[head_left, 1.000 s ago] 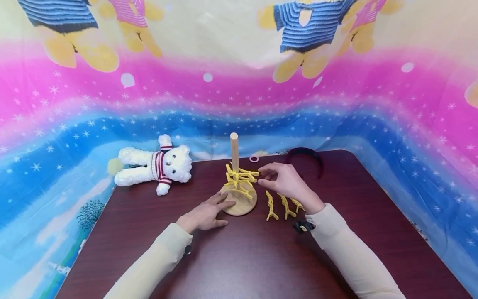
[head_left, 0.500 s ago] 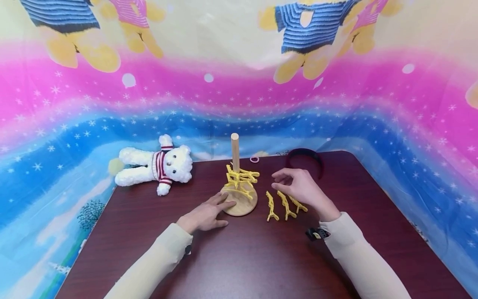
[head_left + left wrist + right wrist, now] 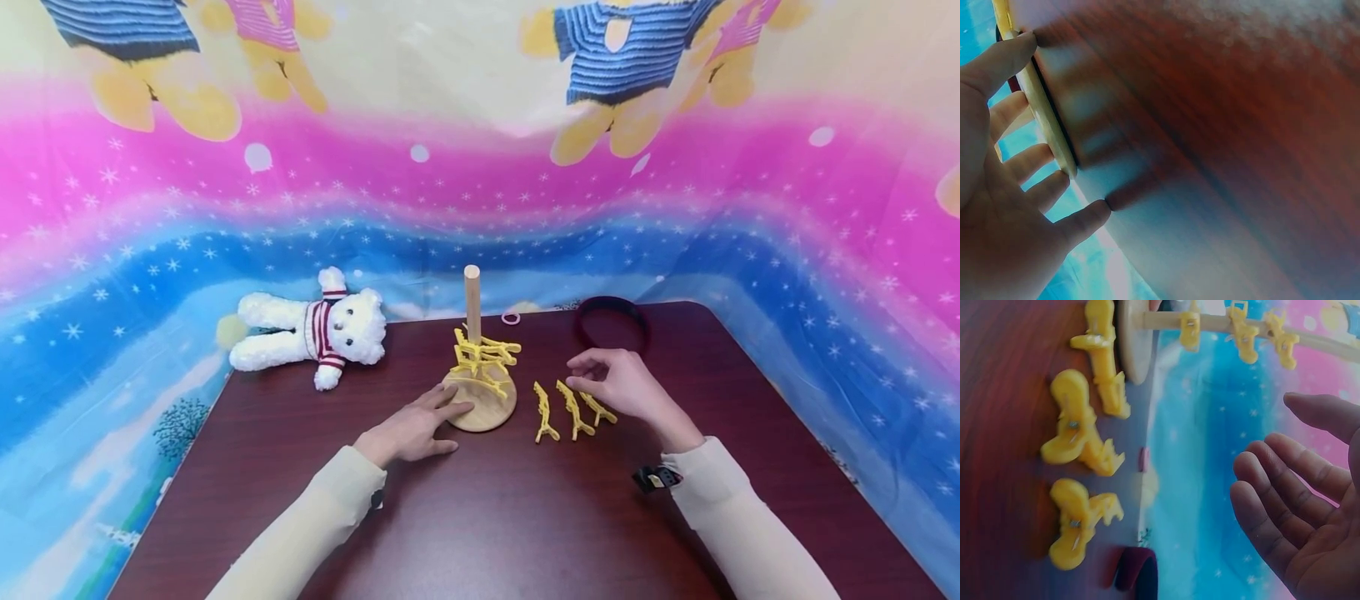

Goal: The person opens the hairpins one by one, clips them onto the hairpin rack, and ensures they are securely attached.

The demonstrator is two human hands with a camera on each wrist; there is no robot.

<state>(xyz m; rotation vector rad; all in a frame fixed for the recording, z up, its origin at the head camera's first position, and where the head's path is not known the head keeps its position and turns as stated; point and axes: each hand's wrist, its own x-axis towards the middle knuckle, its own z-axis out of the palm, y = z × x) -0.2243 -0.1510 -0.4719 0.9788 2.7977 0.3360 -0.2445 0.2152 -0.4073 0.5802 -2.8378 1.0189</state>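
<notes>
A wooden stand (image 3: 472, 304) with a round base (image 3: 483, 419) has several yellow hair clips (image 3: 491, 352) clamped on its upright post. My left hand (image 3: 408, 429) rests with spread fingers on the base's left edge. In the left wrist view its fingertips touch the rim of the base (image 3: 1044, 106). Three more yellow hair clips lie in a row on the table: a left one (image 3: 545, 414), a middle one (image 3: 574, 412) and a right one (image 3: 602, 411). My right hand (image 3: 624, 385) hovers over the right one, fingers loosely bent and holding nothing; the right wrist view shows the bare palm (image 3: 1310, 531).
A white teddy bear (image 3: 296, 333) in a striped sweater lies at the back left of the dark table (image 3: 480, 517). Behind the stand is a small pink ring (image 3: 511, 318). A dark red headband (image 3: 637, 321) sits beyond my right hand. A printed cloth hangs around the table.
My right hand has drawn back from the clips on the post, moving right and slightly nearer, to above the loose clips. The left hand stays on the base.
</notes>
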